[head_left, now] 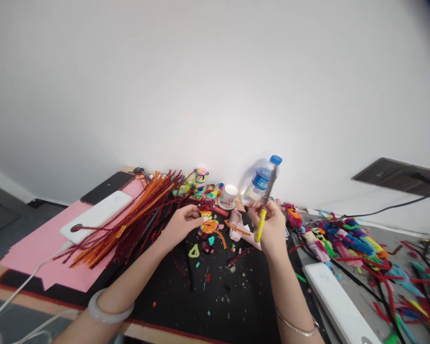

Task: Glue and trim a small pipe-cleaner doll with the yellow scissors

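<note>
My left hand [182, 223] is closed in a pinch on a small colourful pipe-cleaner figure [208, 222] that stands on the black mat [215, 296]. My right hand [272, 227] grips a tool with a yellow handle [261, 224] and a grey metal tip that points up and to the right. The two hands are a little apart over the mat. Small coloured scraps and a yellow-green loop [194, 251] lie on the mat just below the figure.
A pile of red and orange pipe cleaners [129, 220] lies at the left over pink paper [39, 243]. A water bottle [261, 184] and a paper cup [228, 196] stand at the back. Multicoloured pipe cleaners [347, 241] and a white keyboard-like slab [340, 306] are at the right.
</note>
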Tool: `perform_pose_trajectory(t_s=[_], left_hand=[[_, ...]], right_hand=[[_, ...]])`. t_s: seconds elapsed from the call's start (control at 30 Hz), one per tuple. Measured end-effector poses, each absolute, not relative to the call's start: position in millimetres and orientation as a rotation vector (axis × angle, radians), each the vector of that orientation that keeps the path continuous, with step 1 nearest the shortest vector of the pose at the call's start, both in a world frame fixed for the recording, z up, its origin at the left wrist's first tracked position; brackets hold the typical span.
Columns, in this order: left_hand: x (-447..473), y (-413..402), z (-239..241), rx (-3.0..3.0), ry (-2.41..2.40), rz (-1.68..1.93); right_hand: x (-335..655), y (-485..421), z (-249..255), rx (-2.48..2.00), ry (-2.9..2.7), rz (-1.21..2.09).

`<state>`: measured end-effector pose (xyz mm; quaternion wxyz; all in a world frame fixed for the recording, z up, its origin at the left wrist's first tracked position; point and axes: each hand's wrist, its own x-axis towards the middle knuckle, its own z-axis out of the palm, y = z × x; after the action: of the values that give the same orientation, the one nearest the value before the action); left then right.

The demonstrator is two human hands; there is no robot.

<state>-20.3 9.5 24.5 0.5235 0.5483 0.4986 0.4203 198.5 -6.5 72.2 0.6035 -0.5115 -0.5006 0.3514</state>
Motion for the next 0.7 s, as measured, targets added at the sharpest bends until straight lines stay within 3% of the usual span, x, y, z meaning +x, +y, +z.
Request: perform_pose_trajectory(t_s=[0.23,0.53,0.7], left_hand=[[-32,10,18,1.192,1.176,1.113],[-27,5,20,1.084,0.941,1.084],[-23,1,19,1.179,0.899,1.036]], right_hand=[[222,-6,78,-1.156,-0.897,0.507],[193,-16,75,-1.282,-1.149,1.0],[164,-15,66,-1.3,-1.302,1.05]])
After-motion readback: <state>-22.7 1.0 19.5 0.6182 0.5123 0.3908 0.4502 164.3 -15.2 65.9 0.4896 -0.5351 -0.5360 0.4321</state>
